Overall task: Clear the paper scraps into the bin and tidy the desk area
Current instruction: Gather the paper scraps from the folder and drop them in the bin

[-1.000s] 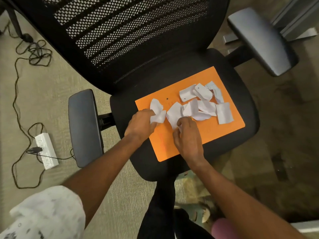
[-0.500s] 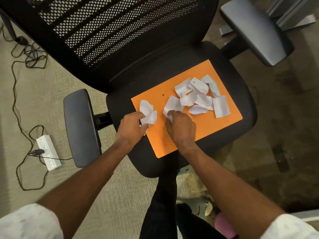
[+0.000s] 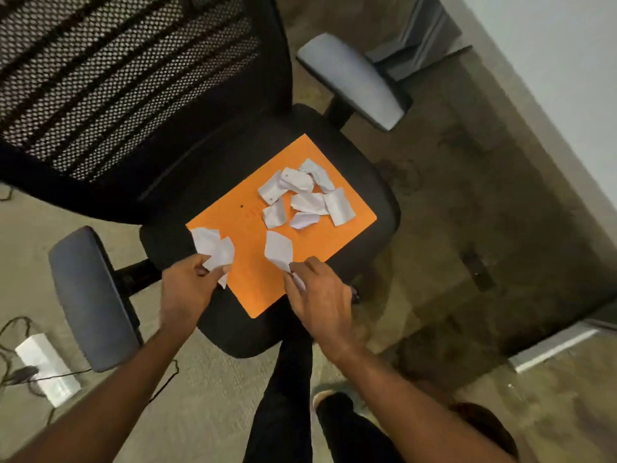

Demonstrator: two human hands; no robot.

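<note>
We are pinching paper scraps in the left hand [image 3: 187, 292] and right hand [image 3: 320, 295] above the orange folder [image 3: 253, 272] on the chair seat [image 3: 377, 195], risking light pieces slipping from our fingers.

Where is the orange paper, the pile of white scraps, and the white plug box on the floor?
orange paper [image 3: 310, 243], head view, bare middle.
pile of white scraps [image 3: 309, 202], head view, a middle scrap.
white plug box [image 3: 46, 369], head view, top face.
</note>
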